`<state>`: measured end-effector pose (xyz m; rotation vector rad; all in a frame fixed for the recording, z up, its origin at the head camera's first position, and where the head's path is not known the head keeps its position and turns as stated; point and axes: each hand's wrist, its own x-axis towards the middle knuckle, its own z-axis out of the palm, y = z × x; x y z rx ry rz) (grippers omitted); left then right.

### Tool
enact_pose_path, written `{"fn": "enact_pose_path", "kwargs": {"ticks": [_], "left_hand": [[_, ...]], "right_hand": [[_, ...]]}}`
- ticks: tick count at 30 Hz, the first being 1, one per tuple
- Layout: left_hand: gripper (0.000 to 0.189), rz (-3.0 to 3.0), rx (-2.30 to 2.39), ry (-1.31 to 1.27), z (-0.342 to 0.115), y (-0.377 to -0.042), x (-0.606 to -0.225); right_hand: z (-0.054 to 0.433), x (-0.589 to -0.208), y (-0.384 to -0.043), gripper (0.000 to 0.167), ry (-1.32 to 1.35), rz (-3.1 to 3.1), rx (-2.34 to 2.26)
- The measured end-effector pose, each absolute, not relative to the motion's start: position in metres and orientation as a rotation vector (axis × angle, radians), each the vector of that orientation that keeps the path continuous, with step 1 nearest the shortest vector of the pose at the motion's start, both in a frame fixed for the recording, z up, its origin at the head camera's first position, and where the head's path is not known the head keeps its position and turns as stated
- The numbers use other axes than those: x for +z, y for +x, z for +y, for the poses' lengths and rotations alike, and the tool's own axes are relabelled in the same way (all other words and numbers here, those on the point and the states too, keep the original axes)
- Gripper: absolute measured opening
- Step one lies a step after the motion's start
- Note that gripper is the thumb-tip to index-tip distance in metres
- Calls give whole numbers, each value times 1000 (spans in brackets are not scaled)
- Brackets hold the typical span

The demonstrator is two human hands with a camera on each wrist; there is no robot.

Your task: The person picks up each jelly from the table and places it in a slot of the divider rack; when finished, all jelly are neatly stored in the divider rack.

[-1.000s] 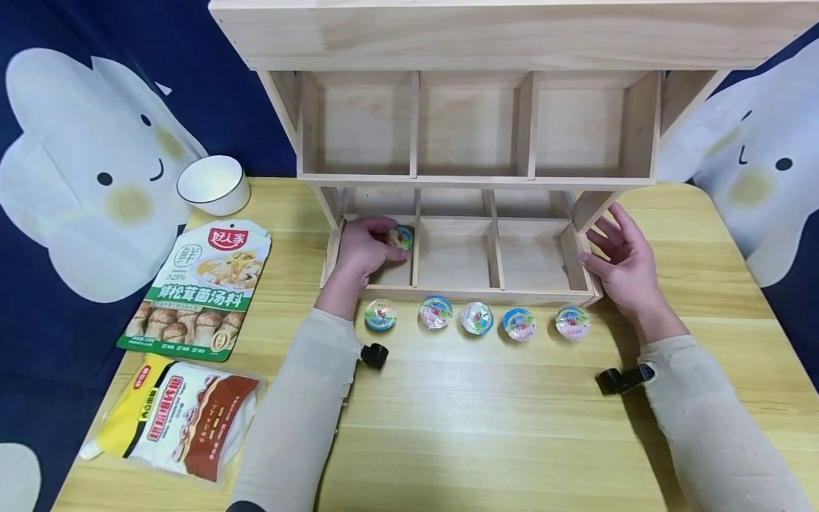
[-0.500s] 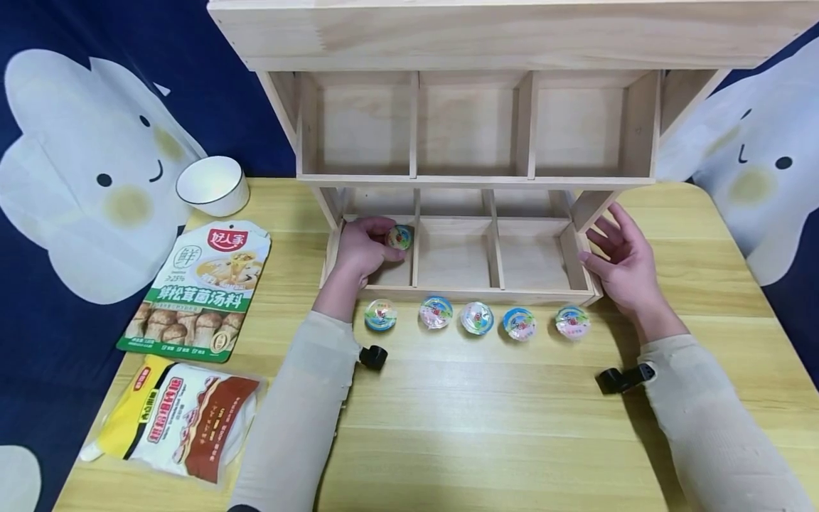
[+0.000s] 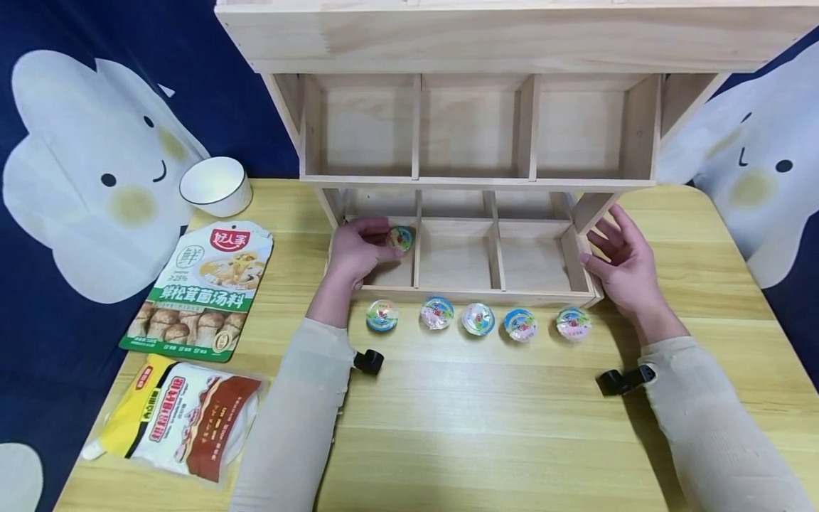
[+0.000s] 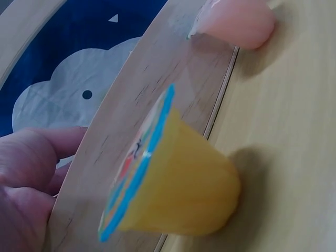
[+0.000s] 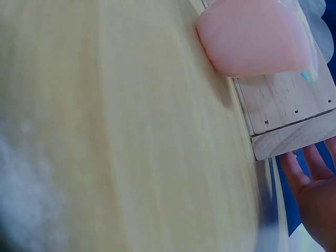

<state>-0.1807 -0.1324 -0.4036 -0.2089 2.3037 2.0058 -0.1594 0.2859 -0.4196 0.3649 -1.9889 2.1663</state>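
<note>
the wood-grained table (image 3: 473, 427) runs beneath both my hands, smooth and faintly glossy. on it, ahead of and between them, stands the tiered rack (image 3: 544, 39), pale bare wood divided into boxy compartments. i judge the step in hand to be placing into its lower row; the next move calls for a steady seat, then an easy release without tipping what i hold. well out beyond my left hand lie a flat, glossy soup pouch (image 3: 198, 291) and a plump, creased plastic bag (image 3: 179, 419). my left hand (image 3: 358, 249) is drawn to a pinch, thumb and fingers on the held cup (image 3: 401, 239) within the lower left compartment (image 3: 397, 274). my right hand (image 3: 625, 270) is loosely spread and empty, fingertips at the rack's outer right side; how firmly they press, i cannot tell. a round white bowl (image 3: 217, 188) with a thin dark rim sits farther off, past my left hand. smallest, five foil-lidded cups (image 3: 478, 318) line up between my wrists, tapered and translucent: the yellow cup (image 4: 184, 184) nearest my left, a pink cup (image 5: 252, 39) nearest my right.
</note>
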Motion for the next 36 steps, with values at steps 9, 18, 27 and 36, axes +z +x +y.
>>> {"fn": "enact_pose_path", "kwargs": {"ticks": [9,18,27,36], "left_hand": [[61,2389,2050,-176,-134,-174,-400],[55,2253,2369,-79,-141,-153,-390],[55,2213,2442,-35,-143,-126,-381],[50,2218,2461,27,-142,-97,-381]], "right_hand": [[285,-420,-159,90,359,-1983,2172],[284,-420,-160,89,365,-1960,2192],[283,-420,-160,89,369,-1934,2245],[285,-421,-161,87,357,-1922,2250]]}}
